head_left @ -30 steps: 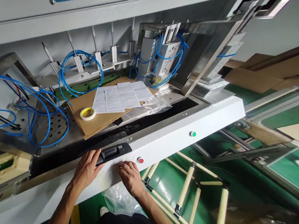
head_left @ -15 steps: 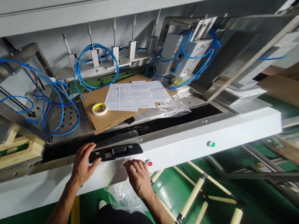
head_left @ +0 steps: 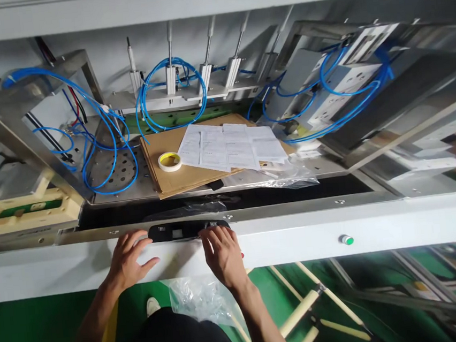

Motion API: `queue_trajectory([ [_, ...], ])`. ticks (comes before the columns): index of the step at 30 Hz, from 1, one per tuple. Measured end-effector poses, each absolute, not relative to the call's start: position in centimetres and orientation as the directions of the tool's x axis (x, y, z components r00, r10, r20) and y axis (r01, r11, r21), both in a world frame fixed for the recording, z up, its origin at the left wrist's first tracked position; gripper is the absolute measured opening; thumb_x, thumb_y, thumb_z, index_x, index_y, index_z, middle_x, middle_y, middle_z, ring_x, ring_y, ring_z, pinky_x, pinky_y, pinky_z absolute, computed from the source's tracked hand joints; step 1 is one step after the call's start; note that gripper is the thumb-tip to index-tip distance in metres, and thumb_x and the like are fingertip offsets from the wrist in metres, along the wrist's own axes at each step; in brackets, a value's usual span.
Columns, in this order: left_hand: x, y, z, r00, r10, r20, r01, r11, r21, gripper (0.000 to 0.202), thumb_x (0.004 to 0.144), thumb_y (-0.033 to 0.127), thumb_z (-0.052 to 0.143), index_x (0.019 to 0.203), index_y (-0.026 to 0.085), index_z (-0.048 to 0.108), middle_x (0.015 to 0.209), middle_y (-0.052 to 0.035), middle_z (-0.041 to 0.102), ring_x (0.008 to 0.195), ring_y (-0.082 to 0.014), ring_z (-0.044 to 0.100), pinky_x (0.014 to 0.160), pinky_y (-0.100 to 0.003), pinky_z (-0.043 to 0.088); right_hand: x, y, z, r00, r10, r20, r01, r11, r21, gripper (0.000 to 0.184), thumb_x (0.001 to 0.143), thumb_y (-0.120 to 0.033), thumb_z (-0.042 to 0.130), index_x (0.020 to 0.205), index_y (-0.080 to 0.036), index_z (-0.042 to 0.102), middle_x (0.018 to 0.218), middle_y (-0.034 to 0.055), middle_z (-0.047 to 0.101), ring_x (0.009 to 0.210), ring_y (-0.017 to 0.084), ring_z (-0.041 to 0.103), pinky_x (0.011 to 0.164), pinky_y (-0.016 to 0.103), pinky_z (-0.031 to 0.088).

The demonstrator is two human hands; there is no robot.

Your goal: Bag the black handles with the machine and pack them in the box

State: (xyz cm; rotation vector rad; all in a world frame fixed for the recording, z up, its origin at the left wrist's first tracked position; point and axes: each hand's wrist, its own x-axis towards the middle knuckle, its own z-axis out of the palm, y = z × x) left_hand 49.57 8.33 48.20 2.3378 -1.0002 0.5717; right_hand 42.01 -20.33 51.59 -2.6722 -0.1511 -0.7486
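Observation:
A long black plastic part (head_left: 177, 230) lies on the front rail of a white machine frame (head_left: 378, 226). My left hand (head_left: 129, 258) rests flat on the white rail just left of the part, fingers spread, fingertips at its left end. My right hand (head_left: 223, 255) lies on the rail at the part's right end, fingers bent over that end and touching it. The right hand covers most of a red button. A thin clear plastic film (head_left: 198, 300) hangs below the rail between my arms.
Behind the rail sit brown cardboard sheets (head_left: 171, 171), printed paper sheets (head_left: 233, 146), a roll of yellow tape (head_left: 169, 161) and a clear bag (head_left: 280, 174). Blue air hoses (head_left: 172, 98) loop over a perforated metal plate (head_left: 119, 173). A green button (head_left: 346, 239) is on the rail's right.
The view swung right to left, so the machine sits more square. My right hand moved up from the rail face onto the black part's right end. My left hand slid slightly off its left end.

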Motion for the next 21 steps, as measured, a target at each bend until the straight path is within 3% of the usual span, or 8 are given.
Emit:
queue_trajectory([
  [5, 50.0, 8.1, 47.8, 0.673, -0.451, 0.587, -0.725, -0.563, 0.398, 0.015, 0.103, 0.026, 0.058, 0.103, 0.024, 0.072, 0.110, -0.0072, 0.074, 0.104, -0.0243, 0.070, 0.094, -0.041, 0.053, 43.1, -20.6, 51.8, 0.891, 0.014, 0.454, 0.172, -0.935, -0.310, 0.026, 0.107, -0.016, 0.044, 0.105, -0.021, 0.069, 0.092, 0.0054, 0.070, 0.084, 0.022, 0.056, 0.089, 0.037, 0.038],
  [9, 50.9, 7.1, 47.8, 0.793, -0.299, 0.531, -0.596, -0.557, 0.578, 0.021, 0.103, 0.032, 0.055, 0.092, 0.023, 0.070, 0.105, -0.0070, 0.073, 0.102, -0.0235, 0.070, 0.091, -0.039, 0.057, 44.1, -21.0, 51.7, 0.909, 0.044, 0.414, 0.177, -0.941, -0.288, 0.025, 0.104, -0.015, 0.045, 0.101, -0.020, 0.069, 0.090, 0.0056, 0.068, 0.083, 0.022, 0.055, 0.086, 0.036, 0.037],
  [12, 51.4, 6.3, 47.4, 0.837, -0.205, 0.507, -0.521, -0.582, 0.625, 0.025, 0.103, 0.033, 0.052, 0.083, 0.022, 0.063, 0.094, -0.0059, 0.072, 0.091, -0.0221, 0.070, 0.080, -0.036, 0.058, 45.1, -21.2, 51.4, 0.916, 0.069, 0.395, 0.191, -0.941, -0.279, 0.019, 0.099, -0.014, 0.050, 0.096, -0.020, 0.067, 0.095, 0.0065, 0.069, 0.086, 0.022, 0.055, 0.085, 0.037, 0.036],
  [15, 51.4, 5.8, 47.0, 0.842, -0.165, 0.513, -0.493, -0.623, 0.608, 0.021, 0.102, 0.032, 0.052, 0.086, 0.022, 0.062, 0.088, -0.0052, 0.070, 0.084, -0.0228, 0.069, 0.077, -0.038, 0.057, 45.9, -21.2, 51.1, 0.922, 0.092, 0.376, 0.204, -0.941, -0.270, 0.013, 0.093, -0.013, 0.054, 0.092, -0.020, 0.065, 0.100, 0.0080, 0.069, 0.091, 0.024, 0.055, 0.084, 0.037, 0.036],
  [18, 50.7, 5.4, 47.2, 0.825, -0.071, 0.561, -0.452, -0.679, 0.578, 0.019, 0.101, 0.033, 0.056, 0.109, 0.018, 0.064, 0.103, -0.0119, 0.073, 0.095, -0.0280, 0.070, 0.088, -0.046, 0.057, 46.5, -21.3, 50.8, 0.930, 0.103, 0.353, 0.208, -0.939, -0.274, 0.010, 0.090, -0.013, 0.055, 0.089, -0.020, 0.063, 0.095, 0.0074, 0.068, 0.086, 0.023, 0.055, 0.081, 0.036, 0.036],
  [19, 50.4, 5.1, 47.5, 0.803, -0.079, 0.591, -0.464, -0.704, 0.538, 0.024, 0.101, 0.034, 0.057, 0.117, 0.017, 0.063, 0.112, -0.0150, 0.073, 0.104, -0.0302, 0.069, 0.094, -0.049, 0.055, 46.6, -21.4, 50.7, 0.932, 0.103, 0.347, 0.207, -0.938, -0.277, 0.010, 0.089, -0.013, 0.056, 0.089, -0.020, 0.063, 0.093, 0.0071, 0.068, 0.084, 0.023, 0.055, 0.080, 0.036, 0.036],
  [21, 49.7, 4.3, 48.2, 0.738, -0.237, 0.632, -0.562, -0.735, 0.380, 0.035, 0.102, 0.034, 0.058, 0.133, 0.016, 0.060, 0.133, -0.0179, 0.069, 0.126, -0.0333, 0.063, 0.108, -0.052, 0.049, 46.6, -21.3, 50.7, 0.936, 0.099, 0.339, 0.201, -0.939, -0.280, 0.010, 0.089, -0.013, 0.055, 0.091, -0.020, 0.063, 0.093, 0.0072, 0.068, 0.085, 0.023, 0.056, 0.080, 0.036, 0.036],
])
